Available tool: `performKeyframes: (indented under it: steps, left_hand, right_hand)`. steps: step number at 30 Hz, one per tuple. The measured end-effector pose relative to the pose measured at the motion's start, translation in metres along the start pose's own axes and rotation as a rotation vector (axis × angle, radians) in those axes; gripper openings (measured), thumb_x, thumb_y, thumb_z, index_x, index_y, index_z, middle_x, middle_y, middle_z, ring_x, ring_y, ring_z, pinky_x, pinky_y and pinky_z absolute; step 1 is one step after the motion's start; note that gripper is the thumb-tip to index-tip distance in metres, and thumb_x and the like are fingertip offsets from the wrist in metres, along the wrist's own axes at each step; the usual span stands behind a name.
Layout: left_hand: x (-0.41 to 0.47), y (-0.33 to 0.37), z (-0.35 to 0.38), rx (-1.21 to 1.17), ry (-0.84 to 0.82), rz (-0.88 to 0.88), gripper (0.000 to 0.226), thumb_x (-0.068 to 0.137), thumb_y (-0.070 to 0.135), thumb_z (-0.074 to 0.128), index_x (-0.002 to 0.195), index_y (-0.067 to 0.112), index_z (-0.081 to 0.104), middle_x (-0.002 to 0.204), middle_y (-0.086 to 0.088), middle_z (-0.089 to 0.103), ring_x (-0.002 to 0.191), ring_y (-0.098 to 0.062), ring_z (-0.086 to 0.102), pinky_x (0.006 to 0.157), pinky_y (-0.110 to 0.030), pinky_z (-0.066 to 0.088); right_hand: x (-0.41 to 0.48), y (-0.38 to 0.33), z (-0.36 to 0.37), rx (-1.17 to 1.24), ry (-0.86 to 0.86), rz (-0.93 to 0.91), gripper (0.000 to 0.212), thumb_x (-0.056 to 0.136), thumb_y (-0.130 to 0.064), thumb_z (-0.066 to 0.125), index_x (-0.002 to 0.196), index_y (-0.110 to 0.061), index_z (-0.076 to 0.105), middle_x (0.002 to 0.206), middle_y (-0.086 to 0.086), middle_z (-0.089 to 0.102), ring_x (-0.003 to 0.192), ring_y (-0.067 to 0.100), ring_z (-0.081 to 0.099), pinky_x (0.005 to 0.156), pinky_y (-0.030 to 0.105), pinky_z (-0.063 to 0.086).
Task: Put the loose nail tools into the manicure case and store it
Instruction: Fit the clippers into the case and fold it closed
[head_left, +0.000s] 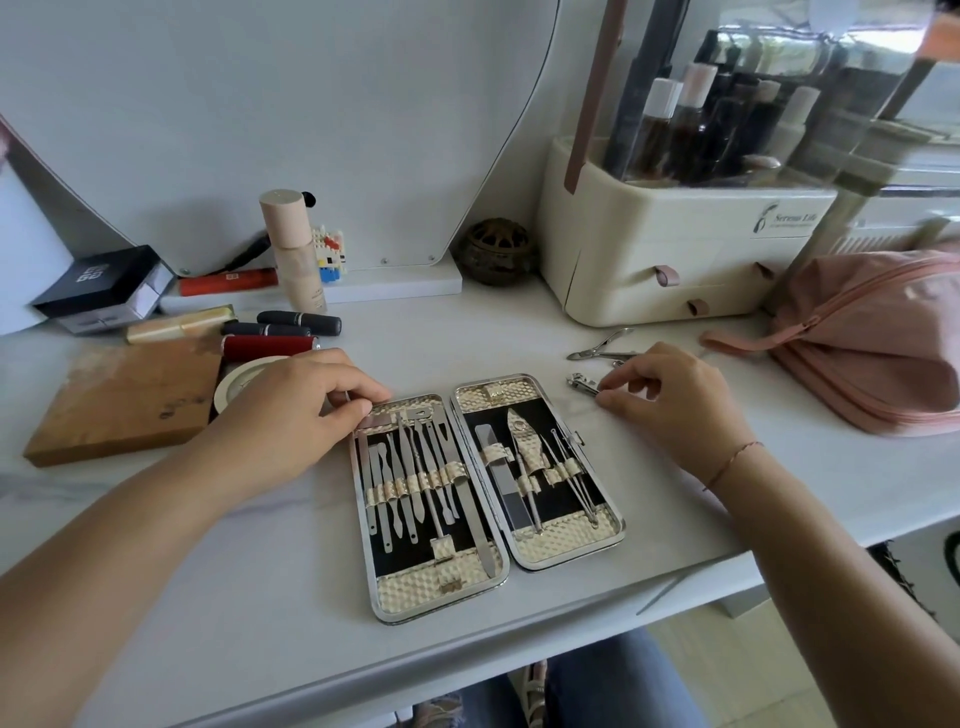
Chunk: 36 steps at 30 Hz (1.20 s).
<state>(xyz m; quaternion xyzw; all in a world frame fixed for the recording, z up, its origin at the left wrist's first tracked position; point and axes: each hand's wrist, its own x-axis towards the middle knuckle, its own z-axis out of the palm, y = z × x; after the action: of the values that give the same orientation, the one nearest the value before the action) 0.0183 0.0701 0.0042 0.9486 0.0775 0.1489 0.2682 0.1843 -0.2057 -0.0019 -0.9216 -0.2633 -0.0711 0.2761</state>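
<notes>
The manicure case (563, 540) lies open and flat on the white table, both gold-lined halves filled with several steel tools under straps. My left hand (291, 410) rests on the top left corner of the case, fingers curled against its rim. My right hand (660, 395) is to the right of the case, thumb and forefinger pinching the end of a small nail clipper (582, 383) that lies on the table. Just behind it sits a loose cuticle nipper (602, 347), untouched.
A pink zip pouch (872, 338) lies at the right. A cream cosmetics organiser (675, 249) with drawers stands behind. At the left are a wooden block (124, 400), lipsticks (291, 325), a bottle (293, 249) and a black box (104, 283). The table edge runs close in front.
</notes>
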Motion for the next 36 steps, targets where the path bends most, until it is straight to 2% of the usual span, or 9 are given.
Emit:
performKeyframes:
  steps: [8,13,17,20,22,26,29,32,36]
  left_hand:
    - [-0.001,-0.001,0.0,-0.057,0.079,0.034,0.019,0.085,0.021,0.063,0.101,0.03,0.069,0.089,0.015,0.06,0.083,0.0,0.055,0.066,-0.011,0.037]
    - [-0.003,0.007,-0.006,-0.117,0.138,0.083,0.026,0.081,0.034,0.062,0.103,0.024,0.07,0.092,0.009,0.062,0.082,-0.006,0.057,0.068,-0.013,0.041]
    - [-0.013,0.026,-0.013,-0.335,0.008,0.019,0.036,0.074,0.051,0.059,0.103,0.031,0.069,0.098,0.01,0.068,0.09,-0.005,0.061,0.08,-0.022,0.047]
    - [-0.024,0.051,-0.015,-0.635,-0.172,-0.07,0.036,0.073,0.047,0.063,0.102,0.028,0.07,0.104,0.007,0.072,0.102,-0.008,0.063,0.093,-0.028,0.047]
    - [-0.032,0.066,-0.013,-0.789,-0.197,-0.106,0.032,0.072,0.038,0.065,0.098,0.02,0.071,0.101,-0.001,0.073,0.099,-0.012,0.066,0.09,-0.027,0.05]
    - [-0.05,0.08,-0.005,-0.979,0.006,-0.219,0.032,0.071,0.027,0.069,0.098,0.009,0.072,0.095,-0.007,0.074,0.086,-0.014,0.068,0.079,-0.022,0.054]
    - [-0.064,0.081,0.0,-1.069,0.064,-0.292,0.03,0.072,0.024,0.068,0.096,0.006,0.072,0.087,-0.008,0.074,0.076,-0.014,0.068,0.068,-0.02,0.055]
    - [-0.074,0.082,0.004,-1.042,0.031,-0.354,0.02,0.08,0.018,0.065,0.095,0.007,0.071,0.078,-0.003,0.073,0.067,-0.01,0.067,0.057,-0.017,0.052]
    - [-0.078,0.079,0.001,-0.922,-0.035,-0.349,0.019,0.086,0.022,0.06,0.097,0.011,0.071,0.07,0.003,0.068,0.062,-0.005,0.06,0.059,-0.014,0.049]
  right_hand:
    - [-0.005,-0.01,0.0,0.058,-0.05,0.021,0.008,0.075,-0.022,0.074,0.073,-0.02,0.066,0.065,-0.01,0.057,0.059,0.002,0.049,0.053,0.006,0.036]
    - [-0.018,-0.036,-0.01,0.372,-0.073,0.066,0.011,0.077,-0.026,0.073,0.068,-0.021,0.069,0.055,-0.004,0.064,0.049,0.005,0.05,0.051,0.018,0.043]
    - [-0.043,-0.081,-0.025,0.754,-0.22,0.096,0.011,0.075,-0.021,0.073,0.073,-0.011,0.07,0.052,-0.006,0.062,0.048,0.003,0.049,0.048,0.01,0.04]
    - [-0.058,-0.108,-0.025,0.972,-0.35,0.147,0.019,0.07,-0.024,0.071,0.074,-0.006,0.067,0.056,-0.002,0.059,0.048,0.005,0.048,0.048,0.014,0.039]
    - [-0.066,-0.123,-0.018,1.062,-0.372,0.164,0.021,0.068,-0.024,0.07,0.074,-0.005,0.065,0.052,-0.005,0.057,0.045,0.004,0.045,0.046,0.014,0.035]
    - [-0.075,-0.14,-0.006,1.138,-0.32,0.186,0.025,0.06,-0.03,0.072,0.069,-0.008,0.066,0.053,-0.001,0.054,0.046,0.007,0.04,0.042,0.014,0.033]
    - [-0.083,-0.141,-0.002,1.169,-0.343,0.188,0.009,0.072,-0.02,0.071,0.07,-0.011,0.067,0.054,0.0,0.057,0.044,0.006,0.042,0.04,0.013,0.034]
    - [-0.088,-0.137,-0.004,1.204,-0.374,0.189,0.01,0.081,-0.006,0.065,0.09,-0.011,0.064,0.056,0.0,0.056,0.042,0.004,0.044,0.04,0.012,0.033]
    - [-0.089,-0.128,-0.008,1.198,-0.446,0.088,0.011,0.078,-0.014,0.067,0.088,-0.01,0.068,0.06,-0.002,0.057,0.05,0.006,0.044,0.046,0.014,0.035]
